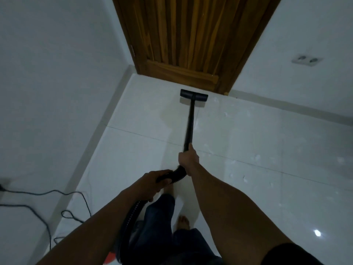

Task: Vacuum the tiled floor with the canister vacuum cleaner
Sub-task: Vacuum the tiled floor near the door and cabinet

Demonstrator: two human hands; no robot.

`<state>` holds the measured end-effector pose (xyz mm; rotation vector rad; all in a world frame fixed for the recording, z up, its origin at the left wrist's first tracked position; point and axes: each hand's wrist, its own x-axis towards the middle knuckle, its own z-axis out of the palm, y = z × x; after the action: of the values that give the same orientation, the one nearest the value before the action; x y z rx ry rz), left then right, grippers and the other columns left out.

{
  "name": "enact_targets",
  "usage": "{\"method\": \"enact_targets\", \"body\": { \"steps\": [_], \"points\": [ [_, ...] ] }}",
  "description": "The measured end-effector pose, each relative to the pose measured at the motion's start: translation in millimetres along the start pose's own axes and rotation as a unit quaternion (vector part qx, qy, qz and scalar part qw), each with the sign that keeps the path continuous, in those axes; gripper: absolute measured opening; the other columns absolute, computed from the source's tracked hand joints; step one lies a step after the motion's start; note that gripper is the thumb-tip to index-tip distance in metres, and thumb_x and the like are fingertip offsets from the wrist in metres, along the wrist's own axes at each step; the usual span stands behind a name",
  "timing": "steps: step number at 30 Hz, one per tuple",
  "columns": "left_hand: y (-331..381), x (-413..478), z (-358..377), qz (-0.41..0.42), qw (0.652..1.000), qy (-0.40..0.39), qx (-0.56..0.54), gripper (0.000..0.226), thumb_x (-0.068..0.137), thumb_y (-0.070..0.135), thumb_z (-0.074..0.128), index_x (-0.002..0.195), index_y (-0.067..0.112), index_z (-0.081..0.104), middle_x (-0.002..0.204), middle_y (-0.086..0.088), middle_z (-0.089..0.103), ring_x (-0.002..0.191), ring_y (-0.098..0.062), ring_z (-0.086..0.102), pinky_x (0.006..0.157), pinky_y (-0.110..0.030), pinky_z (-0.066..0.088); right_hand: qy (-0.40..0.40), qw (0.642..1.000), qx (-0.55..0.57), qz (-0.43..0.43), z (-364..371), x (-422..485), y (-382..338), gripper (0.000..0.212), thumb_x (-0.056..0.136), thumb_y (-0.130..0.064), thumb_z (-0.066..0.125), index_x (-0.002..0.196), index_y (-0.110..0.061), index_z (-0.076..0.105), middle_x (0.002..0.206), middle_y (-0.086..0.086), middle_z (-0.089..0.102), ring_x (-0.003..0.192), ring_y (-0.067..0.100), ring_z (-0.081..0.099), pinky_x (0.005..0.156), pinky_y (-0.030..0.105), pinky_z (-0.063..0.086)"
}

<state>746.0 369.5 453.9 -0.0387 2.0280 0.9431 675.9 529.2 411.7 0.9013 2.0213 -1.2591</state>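
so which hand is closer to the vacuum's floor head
Right. The right hand grips the near end of the wand, which runs ahead to the floor head by the door; the left hand holds the ribbed hose behind it, nearer the body.

Nozzle (pixel 194 95): showing black.
Wand (pixel 189 129): showing black.
Hose (pixel 178 174): showing black, ribbed.
Floor (pixel 267 140): gleaming white, pale specks.
Door (pixel 191 39): showing streaky brown grain.
Trousers (pixel 158 226): showing dark blue.
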Motion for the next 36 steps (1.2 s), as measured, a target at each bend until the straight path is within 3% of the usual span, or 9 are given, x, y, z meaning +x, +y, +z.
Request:
{"method": "enact_targets", "body": {
  "steps": [6, 14, 18, 20, 23, 25, 29, 32, 36],
  "points": [
    [-55.9, -61.3, 61.8, 0.017, 1.0, 0.002, 0.015, 0.047, 0.099, 0.046, 0.052, 0.145, 0.039, 0.046, 0.094, 0.001, 0.067, 0.072, -0.008, 0.062, 0.065, -0.043, 0.061, 0.002, 1.0, 0.0, 0.007, 18.8, -69.1, 74.3, 0.077, 0.095, -0.01, 0.046, 0.159, -0.031, 0.009, 0.143, 0.014, 0.049, 0.096, 0.025, 0.057, 0.072, 0.031, 0.049],
    [-138.3, -159.6, 142.7, 0.05, 0.999, -0.007, -0.003, 0.045, 0.089, 0.058, 0.052, 0.134, 0.051, 0.051, 0.118, 0.002, 0.069, 0.106, -0.019, 0.067, 0.089, -0.052, 0.057, 0.017, 1.0, -0.007, 0.004, 67.0, -170.7, 183.0, 0.078, 0.094, -0.009, 0.046, 0.159, -0.028, 0.008, 0.139, 0.015, 0.051, 0.087, 0.022, 0.052, 0.069, 0.03, 0.047],
    [-185.6, -223.6, 178.6, 0.076, 0.997, -0.021, 0.001, 0.041, 0.097, 0.048, 0.053, 0.138, 0.045, 0.05, 0.105, -0.015, 0.069, 0.069, -0.008, 0.066, 0.061, -0.032, 0.059, 0.03, 0.999, -0.01, -0.004, 102.4, -231.4, 242.7, 0.077, 0.095, -0.008, 0.046, 0.159, -0.026, 0.007, 0.143, 0.014, 0.048, 0.104, 0.027, 0.056, 0.073, 0.027, 0.043],
    [-206.9, -258.7, 197.6, 0.083, 0.996, -0.019, 0.012, 0.038, 0.1, 0.041, 0.052, 0.139, 0.041, 0.05, 0.098, -0.016, 0.069, 0.057, -0.001, 0.059, 0.056, -0.022, 0.052, 0.031, 1.0, -0.001, -0.003, 121.6, -261.9, 274.0, 0.078, 0.095, -0.008, 0.045, 0.159, -0.027, 0.007, 0.142, 0.015, 0.048, 0.096, 0.024, 0.053, 0.073, 0.028, 0.044],
    [-237.6, -303.0, 225.5, 0.077, 0.996, -0.029, 0.026, 0.039, 0.099, 0.047, 0.05, 0.138, 0.044, 0.049, 0.105, 0.003, 0.07, 0.083, -0.004, 0.066, 0.082, -0.031, 0.058, 0.029, 0.999, 0.014, 0.003, 145.9, -302.1, 316.4, 0.078, 0.095, -0.008, 0.046, 0.159, -0.027, 0.006, 0.143, 0.016, 0.047, 0.09, 0.021, 0.049, 0.072, 0.029, 0.046],
    [-257.7, -325.1, 241.9, 0.07, 0.996, -0.047, 0.038, 0.039, 0.093, 0.06, 0.048, 0.131, 0.058, 0.047, 0.117, 0.0, 0.068, 0.103, -0.015, 0.066, 0.092, -0.045, 0.056, 0.029, 0.999, 0.022, 0.003, 156.5, -324.9, 344.3, 0.077, 0.095, -0.008, 0.045, 0.159, -0.026, 0.007, 0.144, 0.015, 0.046, 0.099, 0.024, 0.053, 0.075, 0.029, 0.046],
    [-284.3, -364.2, 277.2, 0.08, 0.993, -0.068, 0.046, 0.039, 0.089, 0.062, 0.05, 0.128, 0.058, 0.049, 0.116, -0.012, 0.066, 0.095, -0.026, 0.068, 0.075, -0.05, 0.06, 0.029, 0.999, 0.013, 0.009, 170.0, -366.0, 395.3, 0.076, 0.094, -0.009, 0.044, 0.159, -0.024, 0.008, 0.147, 0.014, 0.044, 0.118, 0.031, 0.054, 0.081, 0.029, 0.047],
    [-299.5, -392.3, 308.6, 0.079, 0.993, -0.075, 0.042, 0.041, 0.097, 0.046, 0.051, 0.138, 0.042, 0.05, 0.106, -0.016, 0.064, 0.076, -0.019, 0.062, 0.054, -0.034, 0.057, 0.028, 1.0, 0.002, 0.01, 179.0, -389.2, 435.8, 0.074, 0.095, -0.009, 0.044, 0.159, -0.021, 0.008, 0.149, 0.014, 0.042, 0.121, 0.031, 0.052, 0.083, 0.029, 0.046],
    [-324.8, -434.0, 354.7, 0.074, 0.993, -0.079, 0.039, 0.038, 0.099, 0.041, 0.052, 0.138, 0.041, 0.051, 0.112, -0.022, 0.063, 0.075, -0.016, 0.058, 0.046, -0.022, 0.048, 0.025, 0.999, -0.006, 0.018, 192.2, -424.9, 490.5, 0.076, 0.094, -0.01, 0.044, 0.159, -0.022, 0.007, 0.147, 0.016, 0.044, 0.119, 0.033, 0.053, 0.088, 0.033, 0.05]
  ]
}}
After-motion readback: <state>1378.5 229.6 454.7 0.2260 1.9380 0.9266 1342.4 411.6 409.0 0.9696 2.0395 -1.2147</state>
